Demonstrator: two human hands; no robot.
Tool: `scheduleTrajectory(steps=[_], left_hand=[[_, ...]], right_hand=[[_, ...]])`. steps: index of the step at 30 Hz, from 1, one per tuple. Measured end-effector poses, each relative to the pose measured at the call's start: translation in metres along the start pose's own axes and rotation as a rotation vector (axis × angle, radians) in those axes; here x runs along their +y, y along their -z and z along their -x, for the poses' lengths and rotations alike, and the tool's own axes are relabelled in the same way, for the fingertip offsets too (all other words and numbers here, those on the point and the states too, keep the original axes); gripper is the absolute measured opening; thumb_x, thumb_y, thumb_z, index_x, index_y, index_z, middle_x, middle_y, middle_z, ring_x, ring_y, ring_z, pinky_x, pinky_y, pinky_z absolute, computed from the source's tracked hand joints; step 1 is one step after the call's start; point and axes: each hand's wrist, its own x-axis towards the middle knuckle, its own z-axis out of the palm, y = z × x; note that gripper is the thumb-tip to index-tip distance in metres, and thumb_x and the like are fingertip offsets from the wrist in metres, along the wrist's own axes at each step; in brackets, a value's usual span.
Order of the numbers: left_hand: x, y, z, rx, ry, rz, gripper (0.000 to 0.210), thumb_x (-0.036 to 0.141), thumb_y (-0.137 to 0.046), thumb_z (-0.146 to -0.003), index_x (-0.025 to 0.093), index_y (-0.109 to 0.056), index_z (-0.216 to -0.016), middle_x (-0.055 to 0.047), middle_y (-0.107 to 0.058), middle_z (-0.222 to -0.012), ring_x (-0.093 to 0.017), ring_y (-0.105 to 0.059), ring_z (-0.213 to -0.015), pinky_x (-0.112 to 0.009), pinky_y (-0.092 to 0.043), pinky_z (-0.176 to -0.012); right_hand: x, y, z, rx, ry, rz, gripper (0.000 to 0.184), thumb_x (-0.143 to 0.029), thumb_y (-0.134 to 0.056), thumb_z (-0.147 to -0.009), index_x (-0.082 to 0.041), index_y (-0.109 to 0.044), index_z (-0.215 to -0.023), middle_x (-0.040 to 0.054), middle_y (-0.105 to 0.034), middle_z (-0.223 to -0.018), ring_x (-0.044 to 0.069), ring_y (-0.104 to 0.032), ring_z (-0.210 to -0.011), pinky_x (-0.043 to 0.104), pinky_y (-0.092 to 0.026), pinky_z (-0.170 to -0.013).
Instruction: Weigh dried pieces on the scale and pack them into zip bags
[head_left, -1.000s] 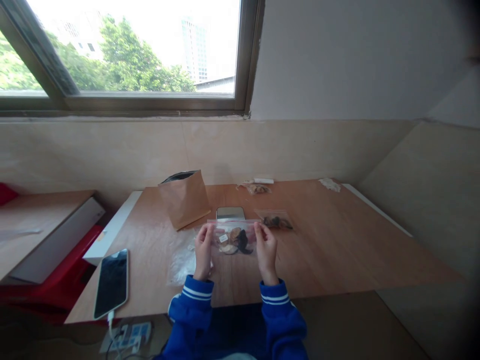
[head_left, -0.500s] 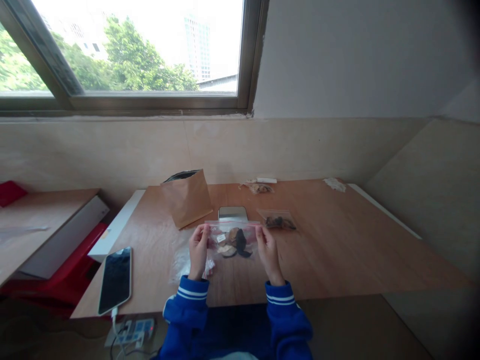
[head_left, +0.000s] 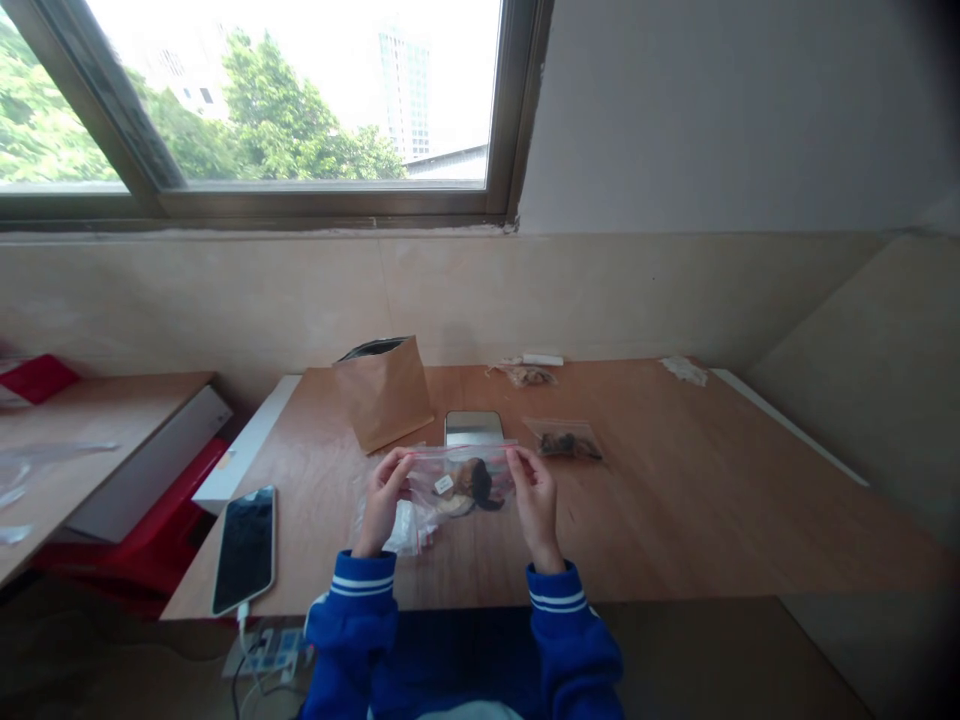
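Observation:
Between my two hands a clear zip bag (head_left: pixel 427 470) is held up by its top corners, its pinkish zip strip running across. Inside show brown, black and pale dried pieces and a small white label. My left hand (head_left: pixel 384 497) pinches the left corner between thumb and fingers. At the right corner, my right hand (head_left: pixel 535 500) pinches in the same way. Behind the bag lies a small silver-topped flat device (head_left: pixel 474 428), partly hidden by it. Crumpled clear plastic bags (head_left: pixel 411 530) lie on the table beside and below my left hand.
An upright brown paper pouch (head_left: pixel 384 393) stands open at the back left. Another zip bag of dark dried pieces (head_left: pixel 570 445) lies right of the device; a further filled bag (head_left: pixel 527 375) is by the wall. A charging phone (head_left: pixel 245 550) rests at the table's left edge.
My left hand has shifted left and turned slightly, and the bag's top edge is stretched wider. The pieces inside have bunched together. The whole view has swung a little to the left.

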Motion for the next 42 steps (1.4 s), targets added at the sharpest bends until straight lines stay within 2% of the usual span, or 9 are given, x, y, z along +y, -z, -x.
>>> scheduleTrajectory(steps=[5,9,13,17,23,29,35,42], left_hand=[[0.006,-0.001,0.001,0.028,-0.088,-0.105,0.032,0.049,-0.071,-0.074,0.018,-0.067,-0.08,-0.003,-0.069,-0.075,-0.017,-0.065,-0.067,-0.024,-0.051,-0.057],[0.002,-0.004,-0.003,0.053,-0.186,-0.209,0.03,0.047,-0.068,-0.078,0.017,-0.069,-0.081,-0.005,-0.07,-0.076,-0.019,-0.066,-0.074,-0.027,-0.052,-0.067],[-0.007,-0.01,-0.005,0.105,-0.272,-0.31,0.029,0.047,-0.066,-0.079,0.018,-0.067,-0.077,-0.004,-0.069,-0.077,-0.019,-0.063,-0.076,-0.027,-0.049,-0.071],[-0.01,-0.016,-0.004,0.176,-0.309,-0.37,0.028,0.046,-0.064,-0.081,0.019,-0.064,-0.076,-0.002,-0.066,-0.075,-0.018,-0.061,-0.075,-0.027,-0.046,-0.071],[-0.011,-0.028,0.005,0.135,-0.272,-0.199,0.025,0.044,-0.057,-0.087,0.02,-0.059,-0.082,0.0,-0.06,-0.078,-0.015,-0.057,-0.077,-0.025,-0.045,-0.073],[-0.016,-0.041,0.012,0.105,-0.236,0.0,0.021,0.04,-0.063,-0.084,0.02,-0.057,-0.086,0.001,-0.058,-0.082,-0.014,-0.057,-0.08,-0.025,-0.046,-0.077],[-0.017,-0.039,0.009,0.076,-0.179,0.036,0.023,0.04,-0.066,-0.082,0.017,-0.064,-0.09,-0.001,-0.064,-0.085,-0.015,-0.06,-0.081,-0.025,-0.046,-0.076],[-0.015,-0.034,0.008,0.057,-0.193,-0.001,0.023,0.038,-0.069,-0.08,0.016,-0.067,-0.088,-0.003,-0.066,-0.086,-0.016,-0.061,-0.085,-0.025,-0.046,-0.077]], right_hand=[[-0.002,0.001,0.002,-0.008,-0.011,0.009,0.047,-0.06,-0.057,-0.083,-0.017,-0.067,-0.099,0.0091,-0.074,-0.087,0.02,-0.065,-0.058,0.028,-0.047,-0.046],[-0.001,0.005,0.002,-0.006,0.003,0.014,0.047,-0.06,-0.056,-0.083,-0.017,-0.067,-0.099,0.0092,-0.074,-0.091,0.02,-0.065,-0.06,0.027,-0.047,-0.048],[-0.001,0.005,0.002,0.042,0.089,0.041,0.042,-0.057,-0.054,-0.086,-0.017,-0.067,-0.093,0.009,-0.073,-0.09,0.022,-0.067,-0.075,0.031,-0.053,-0.065],[-0.001,0.002,0.004,0.103,0.163,0.071,0.038,-0.055,-0.054,-0.087,-0.018,-0.064,-0.09,0.0084,-0.072,-0.09,0.022,-0.066,-0.085,0.033,-0.053,-0.076],[0.0,-0.004,0.004,0.142,0.153,0.041,0.039,-0.056,-0.054,-0.086,-0.018,-0.063,-0.09,0.0081,-0.071,-0.092,0.023,-0.066,-0.089,0.035,-0.051,-0.083],[0.0,-0.008,0.005,0.077,0.142,0.003,0.035,-0.052,-0.05,-0.089,-0.02,-0.059,-0.095,0.0085,-0.07,-0.097,0.023,-0.065,-0.095,0.037,-0.049,-0.088],[0.004,-0.007,0.004,-0.028,0.118,-0.114,0.032,-0.046,-0.064,-0.083,-0.021,-0.057,-0.101,0.0085,-0.071,-0.103,0.024,-0.066,-0.101,0.039,-0.048,-0.094],[0.004,0.002,0.001,-0.054,0.051,-0.121,0.031,-0.046,-0.069,-0.078,-0.018,-0.067,-0.09,0.0078,-0.073,-0.097,0.024,-0.067,-0.094,0.037,-0.051,-0.088]])
